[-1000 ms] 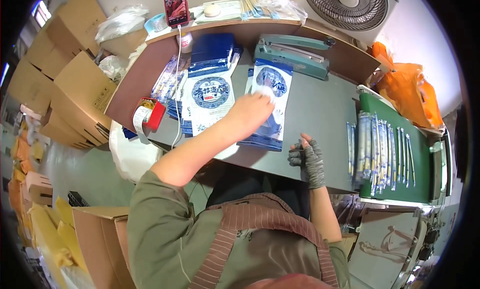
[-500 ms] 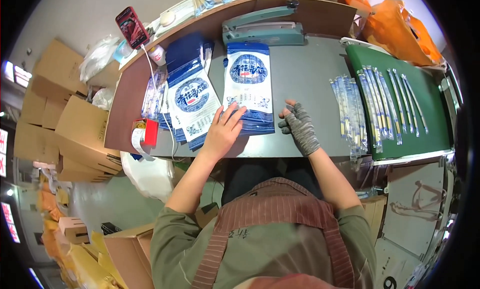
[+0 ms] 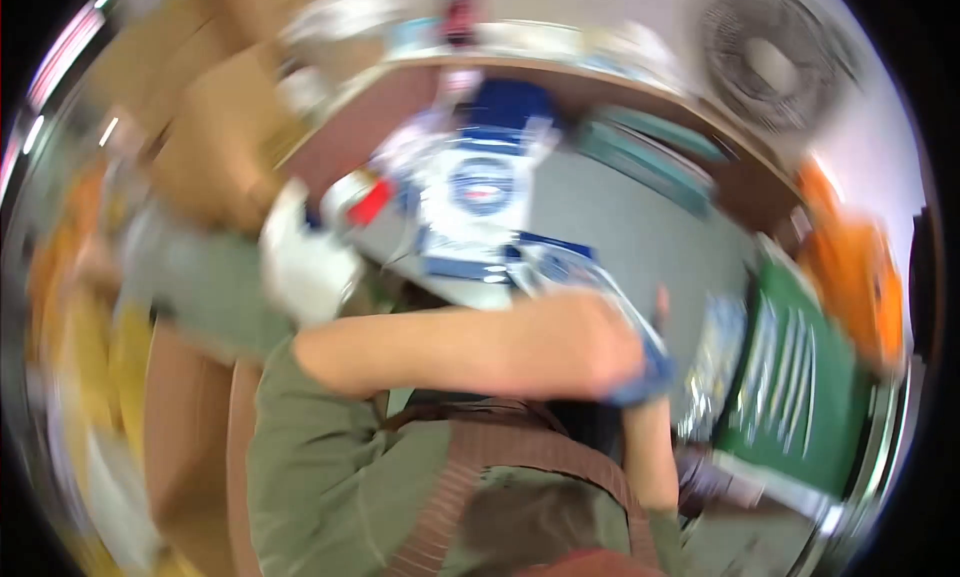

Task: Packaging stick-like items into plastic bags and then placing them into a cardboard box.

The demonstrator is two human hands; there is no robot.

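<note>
The picture is smeared by motion. My left forearm reaches across my front to the right, and my left hand (image 3: 595,342) is over the near end of a stack of blue-and-white plastic pouches (image 3: 565,264), which it appears to grip; its fingers are blurred. The pouches lie slanted, with a blue end (image 3: 645,377) showing past the hand. My right hand (image 3: 662,302) is mostly hidden behind the left hand and the pouches; one finger or thumb points up beside them. Another pile of the same pouches (image 3: 480,192) lies on the grey table to the left.
Thin clear-wrapped sticks (image 3: 712,362) lie at the table's right, with more on a green board (image 3: 850,417). A teal bag sealer (image 3: 650,162) stands at the back. A red box (image 3: 370,202) sits front left, cartons (image 3: 215,127) beyond. A fan (image 3: 770,62) is at the far right.
My view has turned. The pouch stack that lay before the sealer has come nearer and tilted. My left hand has swung right across my body, now covering most of my right hand.
</note>
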